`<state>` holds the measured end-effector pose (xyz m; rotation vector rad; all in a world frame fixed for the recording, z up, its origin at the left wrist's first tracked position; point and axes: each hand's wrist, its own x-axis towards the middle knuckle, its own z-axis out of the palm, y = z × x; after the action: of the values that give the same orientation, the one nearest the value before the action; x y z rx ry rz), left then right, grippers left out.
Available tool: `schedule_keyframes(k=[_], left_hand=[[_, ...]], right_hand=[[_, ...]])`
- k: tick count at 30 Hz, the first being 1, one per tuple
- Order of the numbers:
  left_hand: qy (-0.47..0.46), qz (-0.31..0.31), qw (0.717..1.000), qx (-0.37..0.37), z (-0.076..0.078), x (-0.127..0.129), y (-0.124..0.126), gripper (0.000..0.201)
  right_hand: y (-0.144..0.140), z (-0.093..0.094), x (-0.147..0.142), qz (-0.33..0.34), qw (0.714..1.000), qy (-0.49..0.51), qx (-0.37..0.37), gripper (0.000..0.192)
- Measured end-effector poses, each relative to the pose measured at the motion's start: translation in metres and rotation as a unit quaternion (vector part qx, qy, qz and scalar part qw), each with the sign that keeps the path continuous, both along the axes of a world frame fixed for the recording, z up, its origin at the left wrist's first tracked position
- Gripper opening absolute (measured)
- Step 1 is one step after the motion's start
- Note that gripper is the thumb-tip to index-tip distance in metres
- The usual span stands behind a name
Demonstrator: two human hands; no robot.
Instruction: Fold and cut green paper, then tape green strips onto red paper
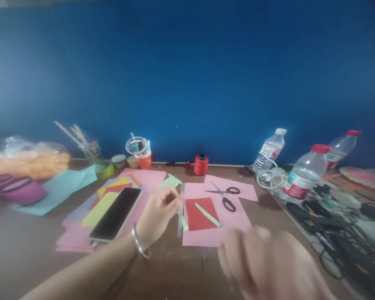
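Pale green paper strip [181, 216] upright, pinched betw. fingers [175, 202].

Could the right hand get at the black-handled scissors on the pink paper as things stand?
Probably yes. The right hand, blurred and low in view, has only flat pink paper between it and the black-handled scissors, which lie uncovered with nothing on top.

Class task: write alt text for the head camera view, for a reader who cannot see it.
The left hand pinches a thin paper strip above a wooden table, beside a red card on pink paper. The blurred right hand hovers in front; scissors and a phone lie nearby.
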<state>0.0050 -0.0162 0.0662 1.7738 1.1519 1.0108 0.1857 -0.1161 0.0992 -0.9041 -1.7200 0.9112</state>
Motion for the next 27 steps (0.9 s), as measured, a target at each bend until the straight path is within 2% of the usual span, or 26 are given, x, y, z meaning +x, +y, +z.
schedule_keyframes(k=[1,3,6,8,21,27], left_hand=[[0.011,0.005,1.0,0.006,0.001,0.001,-0.002,0.028],[0.03,0.014,0.999,0.017,0.004,0.002,-0.006,0.027],[0.039,0.01,0.999,0.031,0.005,0.004,-0.012,0.027],[0.029,-0.003,0.999,0.035,0.005,0.004,-0.015,0.026],[0.046,-0.011,0.998,0.043,0.004,0.006,-0.017,0.031],[0.051,-0.013,0.998,0.035,0.002,0.006,-0.017,0.031]], right_hand=[[0.014,-0.005,-0.005,-0.018,1.0,0.008,-0.005,0.028],[0.035,-0.018,-0.016,-0.099,0.995,0.011,-0.026,0.014],[0.05,-0.035,-0.027,-0.117,0.99,-0.051,-0.055,0.015],[0.051,-0.04,-0.031,-0.119,0.989,-0.064,-0.061,0.009],[0.054,-0.043,-0.031,-0.116,0.991,-0.023,-0.059,0.011],[0.052,-0.04,-0.033,-0.111,0.988,-0.012,-0.102,0.007]])
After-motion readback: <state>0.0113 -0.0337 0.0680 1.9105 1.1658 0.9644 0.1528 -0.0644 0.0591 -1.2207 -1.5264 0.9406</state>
